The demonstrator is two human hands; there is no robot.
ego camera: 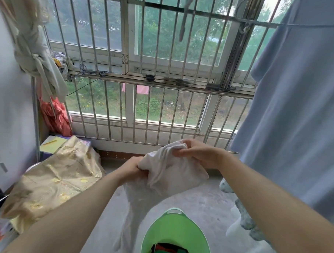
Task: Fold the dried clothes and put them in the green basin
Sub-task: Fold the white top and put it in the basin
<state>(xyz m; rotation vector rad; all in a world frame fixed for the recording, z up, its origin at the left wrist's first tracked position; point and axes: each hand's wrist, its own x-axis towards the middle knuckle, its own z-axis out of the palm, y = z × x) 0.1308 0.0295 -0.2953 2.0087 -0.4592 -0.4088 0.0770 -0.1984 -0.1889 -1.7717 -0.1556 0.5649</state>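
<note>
A white garment point(171, 172) hangs bunched between both hands in front of the barred window. My left hand point(133, 169) grips its lower left part. My right hand point(197, 153) pinches its upper edge, slightly higher and farther out. A thin trailing part of the white cloth hangs down blurred toward the floor. Below, at the bottom centre, the green basin point(158, 229) stands on the concrete floor, with a folded dark, red and green garment point(169, 251) inside it.
A large light-blue garment point(300, 113) hangs on the line at the right. Beige cloths point(37, 50) and a red one point(55, 117) hang at the left wall. A gold-patterned cloth point(56, 179) covers a bulky object at the left. Patterned fabric point(248, 221) lies right of the basin.
</note>
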